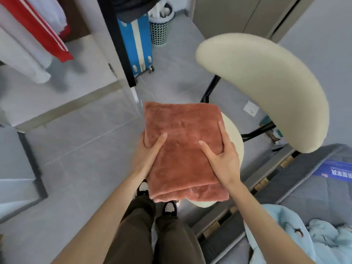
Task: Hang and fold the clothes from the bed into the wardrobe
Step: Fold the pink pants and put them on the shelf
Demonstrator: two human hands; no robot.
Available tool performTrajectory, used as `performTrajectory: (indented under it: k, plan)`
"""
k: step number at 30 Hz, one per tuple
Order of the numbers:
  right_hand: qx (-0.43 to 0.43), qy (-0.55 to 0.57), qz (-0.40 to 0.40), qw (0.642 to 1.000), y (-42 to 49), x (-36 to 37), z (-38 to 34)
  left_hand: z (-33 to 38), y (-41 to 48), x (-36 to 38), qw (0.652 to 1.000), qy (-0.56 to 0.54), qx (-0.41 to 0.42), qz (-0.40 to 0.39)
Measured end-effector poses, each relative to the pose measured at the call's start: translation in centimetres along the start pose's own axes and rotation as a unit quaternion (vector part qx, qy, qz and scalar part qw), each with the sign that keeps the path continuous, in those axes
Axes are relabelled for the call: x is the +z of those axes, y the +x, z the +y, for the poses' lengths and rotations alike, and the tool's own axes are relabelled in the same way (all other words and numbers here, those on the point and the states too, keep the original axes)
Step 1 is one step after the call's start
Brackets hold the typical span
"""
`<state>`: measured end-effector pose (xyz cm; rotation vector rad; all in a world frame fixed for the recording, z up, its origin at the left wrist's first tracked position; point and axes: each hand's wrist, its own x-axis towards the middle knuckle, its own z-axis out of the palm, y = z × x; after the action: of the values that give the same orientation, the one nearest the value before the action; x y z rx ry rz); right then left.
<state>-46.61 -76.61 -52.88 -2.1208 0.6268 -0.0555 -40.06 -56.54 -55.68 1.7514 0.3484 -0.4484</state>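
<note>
A folded rust-pink fleece garment (182,130) is held up in front of me, above the floor and the chair seat. My left hand (150,149) grips its left edge, thumb on top and fingers hidden underneath. My right hand (221,153) grips its right side the same way, thumb and index finger spread on top. A light blue garment (297,237) lies crumpled on the bed at the lower right. At the upper left stands the open wardrobe (57,88), with a red white-striped garment (43,33) and white clothes hanging in it.
A cream chair (266,88) with black legs stands right of the garment, its seat partly under it. A blue suitcase (137,44) and a mesh bin (160,31) stand at the back. The grey bed (304,180) with a blue paper fills the lower right. My legs and shoes show below.
</note>
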Motion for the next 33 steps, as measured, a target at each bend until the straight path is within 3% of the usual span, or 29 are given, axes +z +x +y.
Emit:
performTrajectory:
  k: [9,17,24,33]
  plan:
    - [-0.153,0.003,-0.095,0.984,-3.5,1.0,-16.4,8.2,-8.9,-13.7,0.985,-0.093,0.047,0.136]
    - [-0.290,0.078,-0.165,0.939,-9.0,4.9,-33.3,15.9,-16.7,-29.1,0.957,-0.116,0.132,0.233]
    - [-0.372,0.131,-0.190,0.899,-12.7,7.8,-48.2,23.6,-20.3,-42.2,0.934,-0.117,0.228,0.249]
    - [-0.458,0.175,-0.134,0.861,-14.9,8.9,-68.0,37.1,-21.6,-57.7,0.906,-0.080,0.347,0.230]
